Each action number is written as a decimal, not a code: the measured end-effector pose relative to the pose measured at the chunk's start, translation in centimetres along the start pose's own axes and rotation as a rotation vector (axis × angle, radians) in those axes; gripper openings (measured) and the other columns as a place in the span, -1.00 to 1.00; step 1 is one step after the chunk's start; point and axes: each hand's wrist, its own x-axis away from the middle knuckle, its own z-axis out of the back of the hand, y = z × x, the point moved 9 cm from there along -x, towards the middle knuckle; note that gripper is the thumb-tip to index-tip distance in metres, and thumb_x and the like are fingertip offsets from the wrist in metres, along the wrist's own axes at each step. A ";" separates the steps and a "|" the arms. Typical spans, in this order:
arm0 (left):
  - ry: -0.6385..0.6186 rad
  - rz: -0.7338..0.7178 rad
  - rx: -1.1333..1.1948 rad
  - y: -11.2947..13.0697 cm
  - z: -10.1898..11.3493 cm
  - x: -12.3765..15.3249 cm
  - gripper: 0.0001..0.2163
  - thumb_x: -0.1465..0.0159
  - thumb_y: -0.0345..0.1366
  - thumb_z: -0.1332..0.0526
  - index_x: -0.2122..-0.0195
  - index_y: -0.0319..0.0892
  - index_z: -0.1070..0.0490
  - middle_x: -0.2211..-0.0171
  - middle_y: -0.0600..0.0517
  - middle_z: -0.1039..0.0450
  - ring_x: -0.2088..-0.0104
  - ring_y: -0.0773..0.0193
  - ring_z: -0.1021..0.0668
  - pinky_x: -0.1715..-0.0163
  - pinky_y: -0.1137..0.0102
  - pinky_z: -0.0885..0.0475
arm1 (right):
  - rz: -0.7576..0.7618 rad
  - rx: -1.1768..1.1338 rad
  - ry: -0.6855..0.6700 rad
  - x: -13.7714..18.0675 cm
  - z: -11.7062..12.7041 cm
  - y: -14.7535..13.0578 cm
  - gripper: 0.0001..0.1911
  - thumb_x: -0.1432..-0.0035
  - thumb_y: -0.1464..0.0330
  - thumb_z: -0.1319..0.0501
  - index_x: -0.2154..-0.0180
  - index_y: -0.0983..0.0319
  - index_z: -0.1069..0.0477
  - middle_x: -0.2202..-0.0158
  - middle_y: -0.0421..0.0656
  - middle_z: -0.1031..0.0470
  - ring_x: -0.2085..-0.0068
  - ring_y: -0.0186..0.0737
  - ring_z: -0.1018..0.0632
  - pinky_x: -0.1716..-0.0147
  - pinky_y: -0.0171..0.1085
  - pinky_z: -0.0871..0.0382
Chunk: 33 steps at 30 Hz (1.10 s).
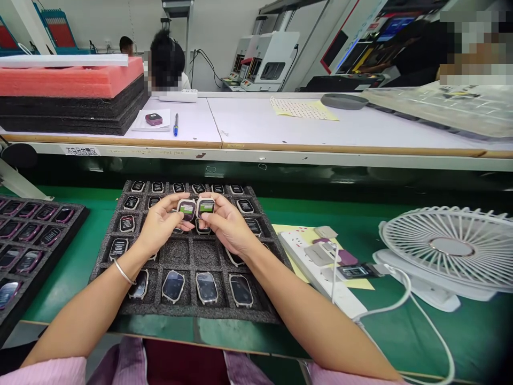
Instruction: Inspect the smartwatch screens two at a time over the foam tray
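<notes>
Pink sleeves (52,371) are nearest, at the lower corners. My left hand (163,222) pinches one watch (186,210) between thumb and fingers; my right hand (230,227) pinches a second watch (206,207) just beside it, above the black foam tray (200,312). Both are lit, partly green. So two pieces are out; the others that I see lie in their compartments. Several farther watches (127,223) show text, while the nearest row (207,287) looks dark. Which ones are already finished, I cannot tell.
</notes>
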 end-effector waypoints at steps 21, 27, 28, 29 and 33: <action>0.029 0.052 0.087 -0.4 0.3 -0.3 -0.55 -0.01 -0.40 -0.27 0.01 -0.19 -0.46 0.28 0.06 -0.58 0.52 0.30 -0.65 0.43 0.39 -0.60 | -0.064 -0.131 -0.015 -0.5 0.1 0.6 -0.67 -0.16 0.14 -0.26 0.10 0.18 -0.43 0.36 -0.21 -0.51 0.50 -0.29 -0.53 0.47 -0.26 -0.40; 0.031 0.067 0.227 1.0 0.5 -0.7 -0.55 -0.04 -0.36 -0.29 -0.01 -0.20 -0.44 0.38 0.08 -0.57 0.51 0.27 -0.66 0.42 0.38 -0.59 | -0.054 -0.156 -0.062 -1.0 -0.9 -1.2 -0.66 -0.13 0.19 -0.32 0.08 0.15 -0.41 0.36 -0.22 -0.55 0.47 -0.25 -0.59 0.52 -0.28 -0.44; 0.024 0.053 0.233 1.9 0.4 -0.9 -0.55 -0.04 -0.36 -0.29 -0.02 -0.21 -0.44 0.39 0.08 -0.57 0.50 0.27 -0.66 0.42 0.37 -0.59 | -0.033 -0.149 -0.071 -1.2 -1.3 -2.1 -0.66 -0.12 0.19 -0.32 0.08 0.14 -0.41 0.37 -0.23 -0.55 0.48 -0.26 -0.59 0.52 -0.28 -0.44; 0.015 0.032 0.230 3.0 0.3 -1.0 -0.54 -0.04 -0.37 -0.28 -0.03 -0.21 -0.43 0.39 0.07 -0.57 0.50 0.26 -0.66 0.41 0.37 -0.59 | -0.008 -0.136 -0.083 -1.5 -1.6 -3.2 -0.67 -0.12 0.20 -0.32 0.09 0.14 -0.40 0.38 -0.24 -0.55 0.48 -0.27 -0.58 0.52 -0.28 -0.43; -0.033 -0.105 0.172 8.9 -0.4 -1.6 -0.49 -0.06 -0.37 -0.24 -0.10 -0.23 -0.41 0.39 0.04 -0.57 0.48 0.25 -0.66 0.38 0.36 -0.58 | 0.108 -0.078 -0.163 -2.7 -3.8 -9.0 -0.70 -0.15 0.19 -0.28 0.11 0.15 -0.40 0.39 -0.23 -0.55 0.49 -0.28 -0.57 0.51 -0.28 -0.42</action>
